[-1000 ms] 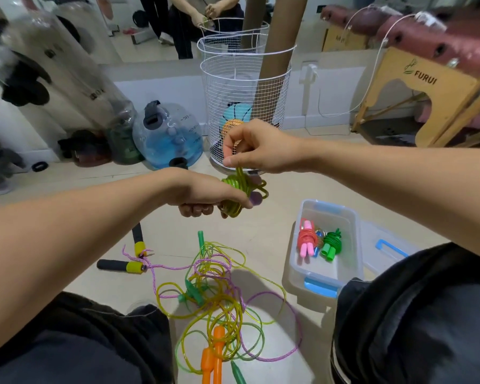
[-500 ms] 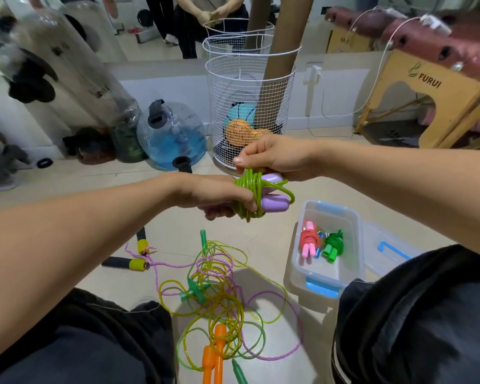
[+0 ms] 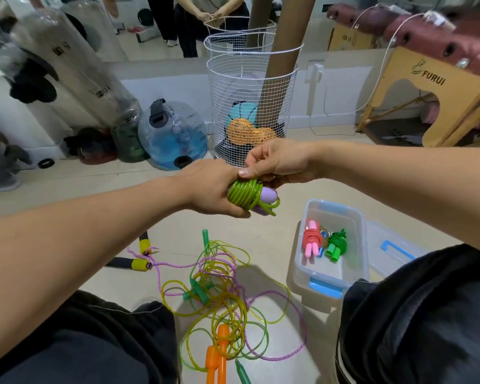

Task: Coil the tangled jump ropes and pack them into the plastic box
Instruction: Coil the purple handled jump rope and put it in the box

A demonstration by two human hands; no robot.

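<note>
At the far left of the floor lie two black handles with yellow collars (image 3: 139, 264), tied to a thin purple cord that runs rightward into the tangled ropes (image 3: 222, 297), a loose heap of yellow-green and purple loops between the person's knees, with two orange handles (image 3: 217, 353) at its near edge and green handles among the loops. Above that heap, in mid-air, the left hand (image 3: 208, 189) grips the coiled green rope (image 3: 245, 194) from its left side, fingers curled under the bundle and thumb along its near side. Two lilac handles (image 3: 268, 195) stick out of the coil toward the right. The right hand (image 3: 277, 160) sits directly over the coil, its thumb and bent fingers pinching the top wraps. Below and to the right, well apart from both hands, the clear plastic box (image 3: 327, 281) stands open on the floor with a pink coiled rope (image 3: 311, 241) and a dark green coiled rope (image 3: 336, 242) inside; its lid (image 3: 391, 250) lies just beside it on the right.
</note>
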